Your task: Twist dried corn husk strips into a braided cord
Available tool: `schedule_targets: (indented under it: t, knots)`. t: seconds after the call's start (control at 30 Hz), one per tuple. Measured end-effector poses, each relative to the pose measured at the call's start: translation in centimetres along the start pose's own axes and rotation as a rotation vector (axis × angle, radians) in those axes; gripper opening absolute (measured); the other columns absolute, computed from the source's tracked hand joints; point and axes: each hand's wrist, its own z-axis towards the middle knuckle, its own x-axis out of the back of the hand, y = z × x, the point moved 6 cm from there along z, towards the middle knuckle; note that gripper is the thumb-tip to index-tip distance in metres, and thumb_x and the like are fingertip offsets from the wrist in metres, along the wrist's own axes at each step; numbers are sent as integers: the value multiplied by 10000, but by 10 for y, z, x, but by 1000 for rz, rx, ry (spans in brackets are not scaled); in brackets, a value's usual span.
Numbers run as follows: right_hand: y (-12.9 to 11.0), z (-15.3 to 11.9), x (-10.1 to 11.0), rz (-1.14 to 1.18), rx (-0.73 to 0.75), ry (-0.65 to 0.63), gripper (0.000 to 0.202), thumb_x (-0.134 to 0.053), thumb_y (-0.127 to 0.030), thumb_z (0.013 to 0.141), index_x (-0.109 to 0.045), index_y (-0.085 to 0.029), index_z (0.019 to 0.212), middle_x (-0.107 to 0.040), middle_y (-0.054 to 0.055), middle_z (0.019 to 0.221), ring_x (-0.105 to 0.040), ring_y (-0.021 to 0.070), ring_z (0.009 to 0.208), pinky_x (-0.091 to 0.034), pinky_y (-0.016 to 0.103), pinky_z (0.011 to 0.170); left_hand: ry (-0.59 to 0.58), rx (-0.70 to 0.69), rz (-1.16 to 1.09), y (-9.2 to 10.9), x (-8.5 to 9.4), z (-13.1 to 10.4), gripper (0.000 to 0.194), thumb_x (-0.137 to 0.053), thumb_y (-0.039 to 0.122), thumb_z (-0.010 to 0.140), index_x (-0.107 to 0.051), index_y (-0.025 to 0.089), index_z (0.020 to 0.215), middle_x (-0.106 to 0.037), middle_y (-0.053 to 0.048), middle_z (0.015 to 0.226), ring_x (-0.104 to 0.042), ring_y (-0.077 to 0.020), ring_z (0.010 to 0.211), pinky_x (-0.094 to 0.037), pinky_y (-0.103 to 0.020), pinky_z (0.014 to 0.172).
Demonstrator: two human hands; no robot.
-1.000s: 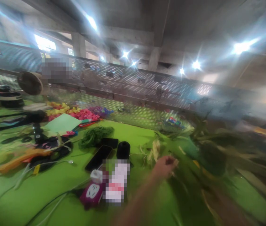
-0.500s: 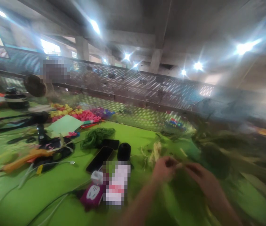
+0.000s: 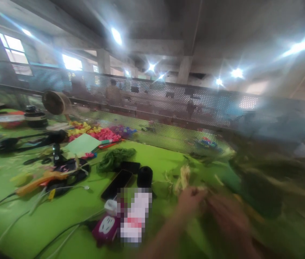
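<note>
My left hand [image 3: 191, 199] is closed in a pinch above the green table, just in front of a pale yellow bundle of dried fibre [image 3: 184, 177]. Whatever lies between its fingers is too small and blurred to name. Close on its right, my right hand [image 3: 226, 212] is smeared by motion, its fingers pointing towards the left hand. Thin pale fibre strands [image 3: 168, 180] lie on the table left of the bundle.
On the left lie an orange glue gun [image 3: 43, 180], cables and a purple power socket [image 3: 105, 227]. A phone [image 3: 117, 184], a black rounded object [image 3: 144, 176] and green yarn [image 3: 117, 158] sit mid-table. Dark leafy material [image 3: 262, 180] crowds the right. A perforated metal screen [image 3: 157, 104] stands behind.
The view has swung a little to the left. My hands stay close together; my right hand has dropped slightly and become more blurred.
</note>
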Motion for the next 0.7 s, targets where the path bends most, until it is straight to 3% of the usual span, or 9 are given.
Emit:
schedule_targets:
  t: [0.13, 0.33, 0.47, 0.7]
  knots:
    - [3, -6, -10, 122, -88, -61, 184, -586, -249, 898, -757, -283, 960, -762, 28, 901, -701, 177, 816, -533, 300, 759, -10, -6, -1, -9, 3, 7, 306, -762, 418, 665, -618, 148, 661, -588, -18, 626, -521, -141, 617, -409, -288, 641]
    - [18, -5, -19, 397, -521, -119, 312, -577, -495, 865, -746, -245, 786, -744, 46, 810, -696, 212, 725, -563, 315, 677, -60, 21, -89, -3, 2, 2, 431, -769, 530, 628, -653, 119, 682, -584, -12, 593, -504, -114, 565, -404, -274, 613]
    - [22, -1, -20, 543, -771, -148, 235, -658, -461, 759, -719, -241, 701, -735, 23, 696, -673, 201, 603, -544, 295, 589, -50, 25, -169, 5, -1, -6, 481, -827, 546, 561, -655, 109, 661, -599, -20, 603, -519, -111, 583, -437, -276, 652]
    - [27, -6, -20, 578, -1001, -146, 258, -679, -471, 655, -697, -216, 692, -744, 40, 671, -684, 226, 615, -531, 303, 577, -42, 51, -238, 8, -2, -11, 464, -861, 500, 548, -695, 99, 711, -663, -83, 692, -593, -159, 666, -484, -307, 720]
